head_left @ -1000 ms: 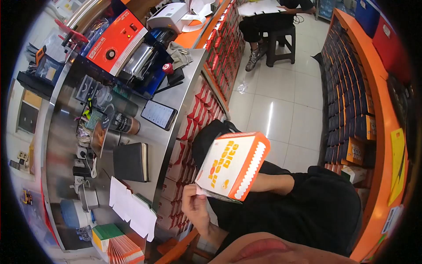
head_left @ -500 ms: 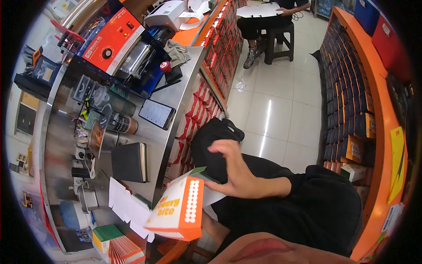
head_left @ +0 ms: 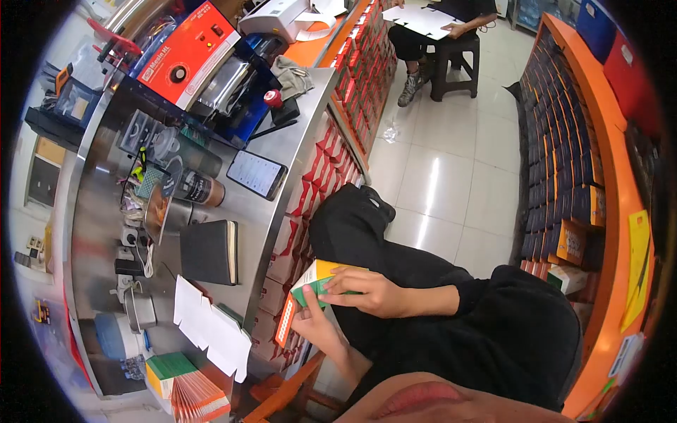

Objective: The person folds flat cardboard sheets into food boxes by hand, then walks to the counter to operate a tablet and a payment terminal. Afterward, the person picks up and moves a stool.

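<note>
A small carton (head_left: 326, 272) with yellow, green and orange panels is between my hands, beside the counter's front edge. My left hand (head_left: 321, 330) holds it from below, with one finger pressed up against the green panel. From the right, my right hand (head_left: 372, 290) closes its fingers over the carton's green side. Part of the carton is hidden behind the fingers. Nearby on the counter lie white flat die-cut card sheets (head_left: 211, 331). A fanned stack of folded green and orange cartons (head_left: 187, 388) sits at the lower left.
The steel counter holds a black notebook (head_left: 209, 252), a phone (head_left: 256, 175), a cup (head_left: 201, 189) and a red machine (head_left: 187, 60). Boxes fill the shelf (head_left: 560, 155) on the right. A person (head_left: 430, 32) sits on a stool (head_left: 455, 69) at the back, holding white card.
My right hand, raised with its fingers apart before, has come down onto the carton and closed on it. The carton has turned, showing green and yellow panels instead of its lettered front.
</note>
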A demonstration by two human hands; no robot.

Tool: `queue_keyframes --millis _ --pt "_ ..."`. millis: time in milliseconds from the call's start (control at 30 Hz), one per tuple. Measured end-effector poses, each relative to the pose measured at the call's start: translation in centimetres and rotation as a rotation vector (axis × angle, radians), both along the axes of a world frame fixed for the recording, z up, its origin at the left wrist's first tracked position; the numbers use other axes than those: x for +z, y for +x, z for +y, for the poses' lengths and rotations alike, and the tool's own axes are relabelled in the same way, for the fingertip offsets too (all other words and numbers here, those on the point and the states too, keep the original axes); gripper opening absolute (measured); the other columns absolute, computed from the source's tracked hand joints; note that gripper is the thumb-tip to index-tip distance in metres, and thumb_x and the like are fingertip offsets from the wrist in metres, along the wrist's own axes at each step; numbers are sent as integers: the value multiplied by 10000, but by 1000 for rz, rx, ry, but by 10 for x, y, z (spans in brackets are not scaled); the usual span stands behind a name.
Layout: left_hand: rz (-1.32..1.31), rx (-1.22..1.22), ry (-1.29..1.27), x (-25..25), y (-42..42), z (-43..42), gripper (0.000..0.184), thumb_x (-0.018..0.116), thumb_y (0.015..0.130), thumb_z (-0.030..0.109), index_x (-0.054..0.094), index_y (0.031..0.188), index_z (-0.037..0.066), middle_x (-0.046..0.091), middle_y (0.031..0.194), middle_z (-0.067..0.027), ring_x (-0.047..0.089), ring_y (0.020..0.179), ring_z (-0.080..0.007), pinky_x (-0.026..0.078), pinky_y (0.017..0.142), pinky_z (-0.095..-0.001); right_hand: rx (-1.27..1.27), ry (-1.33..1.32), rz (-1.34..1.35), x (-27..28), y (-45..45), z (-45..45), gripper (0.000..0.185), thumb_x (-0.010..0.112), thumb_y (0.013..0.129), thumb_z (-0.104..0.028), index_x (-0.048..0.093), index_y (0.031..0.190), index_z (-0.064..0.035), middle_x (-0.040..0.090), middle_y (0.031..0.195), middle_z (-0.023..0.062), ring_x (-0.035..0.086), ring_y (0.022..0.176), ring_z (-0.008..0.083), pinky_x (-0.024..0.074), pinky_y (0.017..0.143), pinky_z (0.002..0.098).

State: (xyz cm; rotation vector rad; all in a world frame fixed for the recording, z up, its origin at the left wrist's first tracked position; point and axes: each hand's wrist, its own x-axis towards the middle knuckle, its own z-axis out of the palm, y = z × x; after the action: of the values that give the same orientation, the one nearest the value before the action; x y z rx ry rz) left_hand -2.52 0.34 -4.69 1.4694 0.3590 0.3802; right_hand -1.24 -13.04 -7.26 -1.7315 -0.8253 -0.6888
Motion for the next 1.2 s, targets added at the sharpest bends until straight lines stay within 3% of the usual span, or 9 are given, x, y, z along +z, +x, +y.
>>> queue_keyframes --millis 133,200,333,400,467,567,800,1033,1200 --pt "-28 18 -242 2 -1 -7 220 639 925 91 596 1074 -66 645 1033 -159 657 936 -218 573 830 -355 -59 307 333 15 0 0 326 627 776 103 698 1075 -8 649 977 111 647 955 281 517 862 373" --pt "-61 -18 -297 -3 1 -5 216 634 927 96 600 1082 -50 646 1050 -144 665 931 -223 589 845 -387 -73 290 357 26 3 1 398 640 761 106 660 1138 -19 634 948 111 630 913 278 512 824 354" --pt "-50 -161 -345 -29 -1 2 332 616 926 55 538 1239 -23 574 1238 -141 574 1140 -246 497 986 -411 -163 128 410 37 4 -1 440 692 732 30 612 1161 -23 613 919 107 615 895 282 502 802 347" --pt "-73 -215 -415 -38 2 1 404 616 916 34 496 1300 1 543 1288 -135 529 1203 -250 460 1021 -412 -222 92 402 31 9 -3 401 693 760 27 585 1142 -25 625 911 85 635 905 233 507 817 321" --pt "-15 -292 -575 -48 4 12 433 621 912 49 481 1321 24 541 1295 -138 551 1180 -264 477 1010 -430 -84 281 760 40 7 -3 480 712 783 28 502 1208 -42 646 932 64 642 919 167 507 845 298" --pt "-91 -321 -759 -78 5 32 464 601 932 120 439 1359 39 522 1327 -153 573 1163 -291 490 991 -510 -2 459 789 28 14 -2 639 742 777 25 383 1301 -49 667 905 50 645 896 133 498 874 290" --pt "-397 -397 -548 -55 -8 27 456 648 908 118 476 1320 26 557 1287 -130 583 1147 -257 502 976 -424 -66 147 658 37 18 -13 645 767 742 -3 413 1279 -46 698 813 57 682 875 175 487 859 308" --pt "-261 -404 -38 -10 -33 20 473 670 896 120 479 1317 23 562 1280 -126 584 1143 -247 501 966 -409 28 104 794 40 21 -26 612 777 734 3 468 1258 -63 702 762 51 704 865 160 494 837 284" --pt "-190 -297 98 -14 -27 12 485 685 887 122 481 1315 21 566 1275 -122 584 1140 -239 501 958 -398 189 98 787 40 21 -34 623 827 688 -15 482 1207 -25 690 754 38 686 828 120 487 808 258"
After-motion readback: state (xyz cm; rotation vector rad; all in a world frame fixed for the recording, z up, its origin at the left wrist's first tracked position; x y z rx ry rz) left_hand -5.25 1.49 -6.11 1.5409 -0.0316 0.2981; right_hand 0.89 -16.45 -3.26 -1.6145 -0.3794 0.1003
